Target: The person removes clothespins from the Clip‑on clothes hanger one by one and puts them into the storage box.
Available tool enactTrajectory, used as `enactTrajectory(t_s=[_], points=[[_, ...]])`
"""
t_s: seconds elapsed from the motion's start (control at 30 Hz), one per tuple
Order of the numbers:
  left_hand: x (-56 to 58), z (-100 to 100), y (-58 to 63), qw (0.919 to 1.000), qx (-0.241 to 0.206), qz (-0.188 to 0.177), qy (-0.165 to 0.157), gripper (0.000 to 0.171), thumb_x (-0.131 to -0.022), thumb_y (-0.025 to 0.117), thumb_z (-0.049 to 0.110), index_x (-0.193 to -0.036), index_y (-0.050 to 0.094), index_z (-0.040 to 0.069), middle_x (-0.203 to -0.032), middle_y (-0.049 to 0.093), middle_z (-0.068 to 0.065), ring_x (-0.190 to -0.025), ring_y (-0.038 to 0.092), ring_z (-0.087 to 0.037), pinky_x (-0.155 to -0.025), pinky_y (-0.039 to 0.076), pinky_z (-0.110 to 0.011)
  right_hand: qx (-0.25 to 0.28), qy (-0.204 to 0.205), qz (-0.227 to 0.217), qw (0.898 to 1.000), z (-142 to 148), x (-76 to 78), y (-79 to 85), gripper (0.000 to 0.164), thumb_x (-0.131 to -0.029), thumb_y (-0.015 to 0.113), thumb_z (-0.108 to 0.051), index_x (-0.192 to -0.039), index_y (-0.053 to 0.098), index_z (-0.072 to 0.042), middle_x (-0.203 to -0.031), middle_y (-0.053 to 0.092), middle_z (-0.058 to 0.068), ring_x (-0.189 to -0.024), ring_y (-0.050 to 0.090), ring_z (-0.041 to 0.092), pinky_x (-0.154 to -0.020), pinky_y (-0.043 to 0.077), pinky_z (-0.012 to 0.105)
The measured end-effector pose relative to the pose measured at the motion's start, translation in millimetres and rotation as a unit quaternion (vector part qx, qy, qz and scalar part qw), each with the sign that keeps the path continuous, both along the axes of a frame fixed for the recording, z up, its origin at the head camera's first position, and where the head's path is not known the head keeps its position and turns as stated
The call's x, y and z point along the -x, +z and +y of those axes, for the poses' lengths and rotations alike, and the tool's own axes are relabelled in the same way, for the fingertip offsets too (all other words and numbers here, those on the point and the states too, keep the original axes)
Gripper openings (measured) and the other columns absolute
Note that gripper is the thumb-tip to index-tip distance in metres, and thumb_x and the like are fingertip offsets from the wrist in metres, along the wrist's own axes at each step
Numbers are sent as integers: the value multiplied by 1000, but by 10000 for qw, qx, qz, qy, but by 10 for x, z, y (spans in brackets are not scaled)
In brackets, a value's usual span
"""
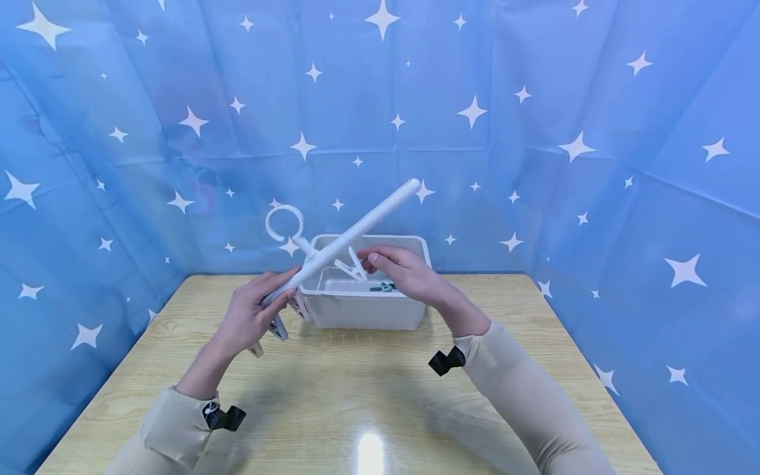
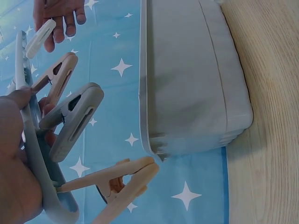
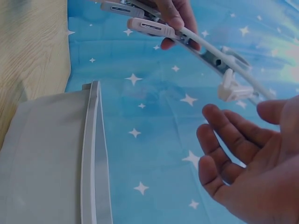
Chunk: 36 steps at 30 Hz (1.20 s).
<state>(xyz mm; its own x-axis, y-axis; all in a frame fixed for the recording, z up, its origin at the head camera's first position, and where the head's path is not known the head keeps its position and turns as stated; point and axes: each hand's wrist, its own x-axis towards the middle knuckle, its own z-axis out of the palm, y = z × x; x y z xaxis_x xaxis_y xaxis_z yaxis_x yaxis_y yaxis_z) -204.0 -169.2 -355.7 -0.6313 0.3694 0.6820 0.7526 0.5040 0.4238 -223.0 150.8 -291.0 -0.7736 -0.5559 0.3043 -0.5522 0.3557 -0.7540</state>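
My left hand (image 1: 252, 313) grips a white clip hanger (image 1: 356, 231), which slants up to the right with its round hook (image 1: 285, 208) on the far side. Several clips hang from its bar: in the left wrist view, a pinkish clip (image 2: 60, 77), a grey clip (image 2: 77, 119) and a peach-coloured clip (image 2: 124, 184). Farther along is a white clip (image 3: 229, 88). Beside that clip is my right hand (image 1: 410, 274), its fingers loosely bent with nothing between them. In the right wrist view its fingertips stand just apart from the white clip.
A light grey bin (image 1: 368, 313) stands on the wooden table (image 1: 332, 382) below the hanger. Small dark green pieces (image 1: 382, 287) lie in it. A blue curtain (image 1: 380, 99) with white stars hangs behind and at both sides.
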Motion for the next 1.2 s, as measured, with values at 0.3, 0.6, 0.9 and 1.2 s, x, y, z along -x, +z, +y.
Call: enactTrajectory(t_s=[0.3,0.6,0.9,1.2], points=[[4,22,-2,10000,-4,5,-80,48,-96,66,7,-141,59,21,-104,69,-2,-67,49,-5,-51,45,-22,177,230,-144,9995,-51,0,24,40,-110,36,-24,-137,60,-5,-121,67,16,-108,60,23,-97,49,39],[10,39,-9,10000,-1,9,-95,48,-96,65,7,-141,59,22,-100,68,-1,-64,49,-5,-51,44,-22,196,352,-662,9970,-89,2,14,44,-111,31,-27,-141,56,-7,-125,67,13,-106,56,21,-92,46,45],[17,80,4,9999,-26,-58,-146,48,-96,66,8,-141,59,23,-99,67,0,-66,47,-4,-51,43,-22,453,621,-1114,9908,-96,-6,3,48,-111,28,-29,-134,59,0,-106,69,17,-96,53,31,-86,44,38],[14,111,15,9998,52,37,-190,48,-96,66,8,-141,60,22,-98,66,2,-67,45,-3,-53,42,-22,755,822,-1422,9835,-87,24,-30,50,-110,27,-30,-129,62,1,-101,66,17,-88,54,19,-80,45,32]])
